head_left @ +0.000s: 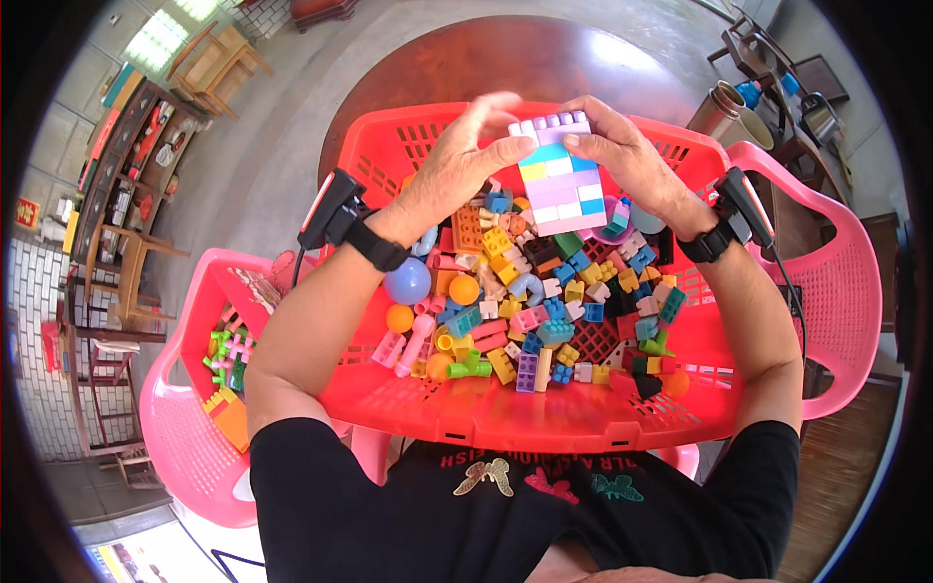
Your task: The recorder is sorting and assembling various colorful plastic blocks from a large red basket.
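Above the basket I hold a flat wall of toy building bricks (pixel 558 183), in white, lilac, blue and a little yellow, with round studs along its top edge. My right hand (pixel 632 160) grips its upper right side, thumb on the front face and fingers mostly behind. At the upper left corner is my left hand (pixel 452 160), its thumb against the bricks and its fingers curled above, slightly blurred. Below, a red plastic basket (pixel 437 413) holds many loose bricks (pixel 556 330), several orange balls (pixel 465 289) and a blue ball (pixel 407 281).
A round brown table (pixel 408 73) stands beyond the basket. Pink plastic chairs flank it: the left chair (pixel 180 428) holds more toy pieces (pixel 228 355), the right chair (pixel 831 257) has an armrest. Wooden shelves (pixel 126 165) line the left; a metal container (pixel 717 109) stands at right.
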Tool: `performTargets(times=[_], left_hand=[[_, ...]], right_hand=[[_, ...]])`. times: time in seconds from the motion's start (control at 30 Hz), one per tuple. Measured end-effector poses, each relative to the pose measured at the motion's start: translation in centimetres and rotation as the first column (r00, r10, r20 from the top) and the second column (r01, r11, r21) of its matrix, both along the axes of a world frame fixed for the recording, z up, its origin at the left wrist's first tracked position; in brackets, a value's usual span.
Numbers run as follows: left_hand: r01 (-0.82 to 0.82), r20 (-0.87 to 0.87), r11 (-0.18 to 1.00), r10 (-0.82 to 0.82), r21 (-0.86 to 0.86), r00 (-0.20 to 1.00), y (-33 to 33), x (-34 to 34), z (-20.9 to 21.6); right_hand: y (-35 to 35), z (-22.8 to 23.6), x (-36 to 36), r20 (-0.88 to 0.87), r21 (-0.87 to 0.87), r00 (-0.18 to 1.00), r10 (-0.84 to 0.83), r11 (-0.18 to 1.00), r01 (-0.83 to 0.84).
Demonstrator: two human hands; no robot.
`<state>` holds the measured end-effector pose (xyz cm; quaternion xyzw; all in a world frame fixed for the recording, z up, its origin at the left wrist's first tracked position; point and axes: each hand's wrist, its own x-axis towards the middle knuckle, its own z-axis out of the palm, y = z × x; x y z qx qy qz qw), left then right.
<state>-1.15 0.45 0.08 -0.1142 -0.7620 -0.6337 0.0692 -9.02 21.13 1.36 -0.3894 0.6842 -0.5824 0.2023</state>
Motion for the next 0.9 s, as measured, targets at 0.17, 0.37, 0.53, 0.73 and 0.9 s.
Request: performTargets(times=[0.17, 0.37, 0.53, 0.73, 0.9], left_hand=[[0.016, -0.009, 0.981, -0.018, -0.195, 1.000, -0.3, 0.4, -0.6], [-0.261, -0.374, 0.819, 0.062, -0.511, 0.925, -1.1, 0.3, -1.3], [-0.496, -0.663, 0.770, 0.131, -0.401, 0.737, -3.0, 0.3, -0.5], [-0.611, -0.481, 0.790, 0.515, -0.055, 0.709, -12.2, 4.2, 5.0], [-0.921, -0.531, 0.330, 0.753, -0.205, 0.388, -25.2, 19.3, 4.1]], right_hand=[[-0.7, -1.0, 0.3, -0.188, -0.017, 0.982, -0.031, 0.999, 0.029], [1.1, -0.2, -3.6, -0.865, -0.005, 0.460, -0.203, 0.918, 0.396], [1.4, -3.4, -4.2, -0.890, 0.397, 0.417, 0.186, 0.765, 0.507], [1.9, -4.0, -4.8, -0.897, 0.370, 0.397, 0.196, 0.823, 0.430], [1.5, -3.0, -4.1, -0.886, 0.388, 0.428, 0.180, 0.792, 0.471]])
